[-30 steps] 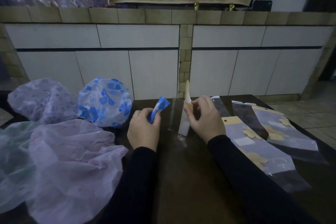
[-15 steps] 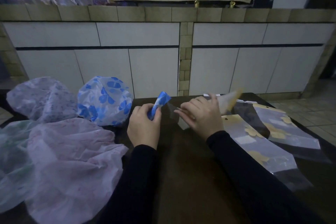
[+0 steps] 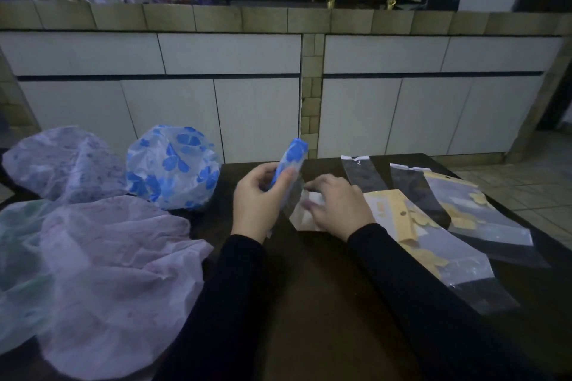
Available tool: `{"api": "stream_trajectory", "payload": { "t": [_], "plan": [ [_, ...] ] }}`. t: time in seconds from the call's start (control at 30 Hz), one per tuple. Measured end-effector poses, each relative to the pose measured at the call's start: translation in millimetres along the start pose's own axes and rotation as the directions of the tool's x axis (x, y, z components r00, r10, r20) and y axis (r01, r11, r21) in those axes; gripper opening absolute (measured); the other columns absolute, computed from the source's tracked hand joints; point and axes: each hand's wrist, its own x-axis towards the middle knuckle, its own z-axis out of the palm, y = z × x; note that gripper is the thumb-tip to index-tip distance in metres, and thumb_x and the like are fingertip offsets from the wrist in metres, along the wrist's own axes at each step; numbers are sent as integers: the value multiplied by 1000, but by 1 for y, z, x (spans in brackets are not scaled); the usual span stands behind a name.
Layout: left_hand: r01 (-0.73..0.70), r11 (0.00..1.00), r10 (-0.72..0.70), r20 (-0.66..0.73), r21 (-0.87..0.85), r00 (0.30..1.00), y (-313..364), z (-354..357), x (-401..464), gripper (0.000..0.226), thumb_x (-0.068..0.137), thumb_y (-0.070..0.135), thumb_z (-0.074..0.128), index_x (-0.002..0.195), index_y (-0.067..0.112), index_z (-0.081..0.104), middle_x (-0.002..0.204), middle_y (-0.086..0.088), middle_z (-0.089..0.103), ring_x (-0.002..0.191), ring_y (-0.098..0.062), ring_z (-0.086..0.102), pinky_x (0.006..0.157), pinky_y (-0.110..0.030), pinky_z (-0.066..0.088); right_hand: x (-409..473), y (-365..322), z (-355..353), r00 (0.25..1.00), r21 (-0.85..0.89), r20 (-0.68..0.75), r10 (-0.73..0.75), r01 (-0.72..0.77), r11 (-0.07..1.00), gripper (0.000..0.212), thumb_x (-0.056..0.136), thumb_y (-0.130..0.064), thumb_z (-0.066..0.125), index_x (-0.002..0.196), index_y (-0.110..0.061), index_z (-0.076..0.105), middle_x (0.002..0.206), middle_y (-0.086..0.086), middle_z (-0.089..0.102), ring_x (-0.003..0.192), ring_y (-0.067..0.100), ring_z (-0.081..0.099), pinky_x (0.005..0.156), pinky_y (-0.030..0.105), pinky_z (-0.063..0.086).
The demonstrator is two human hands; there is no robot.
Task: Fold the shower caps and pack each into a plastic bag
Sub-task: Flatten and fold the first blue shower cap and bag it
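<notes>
Since half a second ago the folded cap [image 3: 292, 161] has lifted and tipped more upright, and the right hand [image 3: 335, 206] has brought the clear bag [image 3: 298, 210] down low, just beside the left hand [image 3: 258, 198].

At the far left of the dark desk [image 3: 309, 303] lies a heap of loose shower caps: a pale one with faint flowers [image 3: 62, 161] at the back, a greenish one [image 3: 18, 257] at the edge, and a big pinkish one [image 3: 117, 272] nearest, overlapping both. Just right of them sits a puffed-up white cap with blue flowers [image 3: 173, 167].

Next comes the left hand, fingers and thumb curled round the folded cap — a blue-and-white roll whose top end sticks up above the fingers. Its lower end touches the clear bag, though whether it is inside the mouth cannot be told. The right hand is blurred; its fingers are bent onto the bag, gripping it against the desk. Both arms wear black sleeves.

To the right, flat on the desk, lie more bags: two clear ones [image 3: 365, 176] at the far side, and two with yellow header cards [image 3: 433, 244] nearer — one overlapping the other's edge.

Beyond the desk stands a tiled counter [image 3: 278, 18] with white panels below.
</notes>
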Motion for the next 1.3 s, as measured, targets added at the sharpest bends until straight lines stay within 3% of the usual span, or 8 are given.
{"api": "stream_trajectory", "payload": {
  "t": [0.1, 0.17, 0.27, 0.4, 0.7, 0.87, 1.03, 1.3],
  "plan": [
    [211, 977, -199, 243, -25, 949, 6, 11, -2, 23, 88, 36, 64, 108, 25, 68, 105, 5, 68, 95, -12, 65, 72, -27, 51, 1, -6, 2, 949, -44, 315, 6, 8, 999, 45, 92, -44, 48, 133, -28, 44, 133, -1, 51, 119, 21, 47, 104, 46, 30],
    [297, 951, -308, 256, 83, 916, -1, 15, 0, 21, 88, 35, 65, 105, 25, 69, 105, 3, 67, 94, -14, 64, 72, -29, 52, -2, -10, -2, 914, -27, 407, 4, 8, 1000, 41, 95, -33, 48, 134, -22, 44, 131, 4, 52, 121, 23, 45, 108, 45, 26],
    [385, 922, -388, 137, 49, 912, -15, 7, 7, 16, 86, 30, 68, 101, 25, 70, 105, 0, 68, 93, -13, 64, 67, -26, 49, -5, -5, -3, 933, 100, 356, -49, 14, 995, 43, 91, -34, 55, 133, -25, 49, 139, -2, 47, 128, 21, 41, 108, 42, 27],
    [411, 903, -425, 116, 127, 897, -26, -2, 10, 23, 88, 24, 67, 111, 26, 66, 112, 4, 63, 93, -4, 56, 62, -18, 37, -3, 7, 3, 928, 138, 369, 42, -99, 985, 70, 88, -47, 59, 147, -21, 33, 154, -3, 30, 139, 16, 29, 113, 34, 26],
    [516, 841, -526, 26, 164, 850, -31, -7, 19, 34, 88, 23, 67, 121, 23, 65, 121, 1, 60, 96, -12, 54, 72, -24, 41, 3, 10, 20, 951, 272, 185, 247, -291, 917, 21, 90, -25, 63, 110, -24, 71, 122, -4, 63, 111, 13, 55, 100, 30, 43],
    [535, 827, -543, 0, 172, 840, -34, -8, 20, 33, 87, 24, 67, 120, 23, 66, 125, -3, 61, 103, -17, 58, 77, -28, 44, 0, 11, 16, 946, 235, 251, 207, -267, 935, 53, 81, -49, 67, 129, -28, 57, 125, -8, 56, 116, 14, 49, 101, 35, 43],
    [528, 830, -541, 30, 180, 840, -31, -10, 17, 35, 88, 24, 66, 123, 23, 64, 127, -3, 59, 99, -13, 55, 66, -22, 41, -1, 7, 16, 954, 276, 196, 226, -275, 921, 35, 81, -42, 70, 112, -24, 70, 114, -6, 60, 104, 13, 54, 96, 36, 46],
    [480, 845, -517, 137, 234, 845, -24, -15, 13, 30, 85, 25, 69, 114, 29, 66, 121, 2, 62, 104, -14, 57, 87, -29, 46, -8, 16, 5, 963, 607, 83, 257, -254, 753, 30, 89, -30, 65, 115, -17, 68, 111, -9, 62, 101, 6, 53, 91, 21, 38]
  ]
}}
